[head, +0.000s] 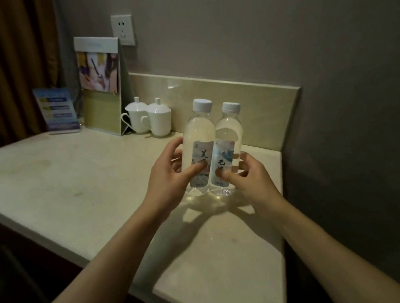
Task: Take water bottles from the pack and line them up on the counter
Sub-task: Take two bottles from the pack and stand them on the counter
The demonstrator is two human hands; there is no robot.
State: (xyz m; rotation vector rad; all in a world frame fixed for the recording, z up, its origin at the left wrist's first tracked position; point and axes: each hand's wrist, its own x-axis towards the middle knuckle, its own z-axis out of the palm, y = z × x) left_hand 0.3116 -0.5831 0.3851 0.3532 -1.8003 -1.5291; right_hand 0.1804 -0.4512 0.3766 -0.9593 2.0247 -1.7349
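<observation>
Two clear water bottles with white caps and pale printed labels stand upright side by side on the beige counter [79, 177], touching each other. My left hand [170, 174] grips the left bottle [199, 132] around its lower half, thumb across the label. My right hand [247, 174] grips the right bottle [229, 130] low down, thumb on its label. No pack is in view.
Two white lidded cups [150, 117] stand behind the bottles to the left. A tall folded display card [101, 87] and a small blue sign [58, 110] stand at the back left. The tiled backsplash [261, 105] and wall close the back; the counter's right edge lies just beyond the bottles.
</observation>
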